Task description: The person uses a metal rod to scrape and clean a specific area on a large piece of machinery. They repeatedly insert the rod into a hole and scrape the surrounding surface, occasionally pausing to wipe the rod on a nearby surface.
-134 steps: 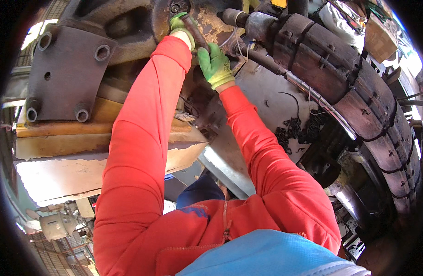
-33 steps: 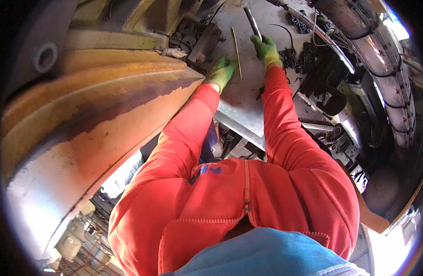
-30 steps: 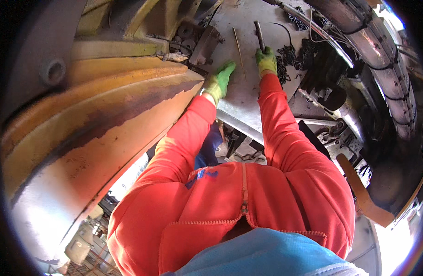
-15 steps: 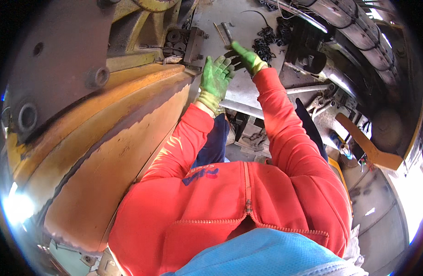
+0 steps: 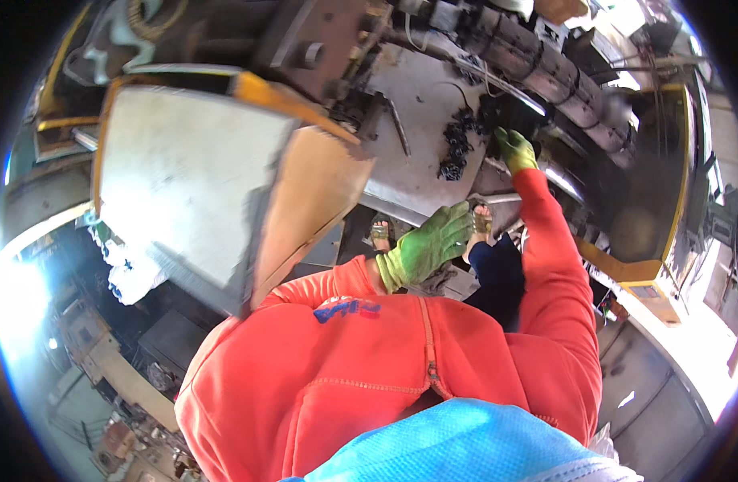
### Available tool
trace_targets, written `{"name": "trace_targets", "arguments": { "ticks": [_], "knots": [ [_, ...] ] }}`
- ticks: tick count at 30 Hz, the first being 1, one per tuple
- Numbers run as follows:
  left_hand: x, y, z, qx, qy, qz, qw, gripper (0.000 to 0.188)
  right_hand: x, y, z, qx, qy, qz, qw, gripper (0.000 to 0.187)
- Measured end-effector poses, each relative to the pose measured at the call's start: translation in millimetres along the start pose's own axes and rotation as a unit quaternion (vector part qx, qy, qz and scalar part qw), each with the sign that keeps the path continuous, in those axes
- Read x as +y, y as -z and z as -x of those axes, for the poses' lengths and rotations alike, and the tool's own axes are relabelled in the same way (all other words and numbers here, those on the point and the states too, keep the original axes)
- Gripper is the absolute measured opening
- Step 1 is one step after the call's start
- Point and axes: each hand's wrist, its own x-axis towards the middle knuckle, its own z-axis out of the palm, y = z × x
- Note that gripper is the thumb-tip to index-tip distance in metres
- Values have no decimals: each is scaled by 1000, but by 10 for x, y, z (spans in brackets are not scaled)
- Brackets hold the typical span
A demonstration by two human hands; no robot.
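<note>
My left hand (image 5: 433, 245), in a green glove with a yellowish cuff, is held in front of my chest. Its fingers are stretched out and nothing is in them. Farther off to the right, my right hand (image 5: 517, 151), gloved alike, reaches to a dark machine part (image 5: 509, 116). Its fingers blend into the dark there, so whether it grips anything is hidden. A slim metal rod (image 5: 399, 128) lies on the grey metal plate (image 5: 413, 173) ahead. Beside it sits a heap of black curled shavings (image 5: 456, 149).
At left stands a large panel (image 5: 192, 161), pale on its face and orange-brown along the edge. A long strapped cylinder (image 5: 538, 60) runs across the upper right. Beyond my right arm is a yellow-edged machine frame (image 5: 626, 269). My sandalled foot (image 5: 481, 218) shows below the plate.
Both hands have moved away from above the plate: the left back toward my body, the right over to the dark machine part. My view has shifted, bringing the pale panel into sight.
</note>
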Motion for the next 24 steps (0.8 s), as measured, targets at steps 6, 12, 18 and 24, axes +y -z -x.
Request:
{"name": "trace_targets", "arguments": {
  "ticks": [6,12,18,24],
  "knots": [
    [444,-353,139,-5,-68,112,991,53,-567,-408,1545,-89,168,-335,923,23],
    [649,-746,455,-134,-137,-250,949,29,-819,-450,2030,41,257,-302,917,23],
    [840,-1065,1108,-160,-168,-185,955,39,-1237,-44,1912,43,236,-378,894,29],
    [1157,-1288,1472,-213,-136,-46,966,49,-1941,314,2626,-162,250,-390,871,32]
  ]
}}
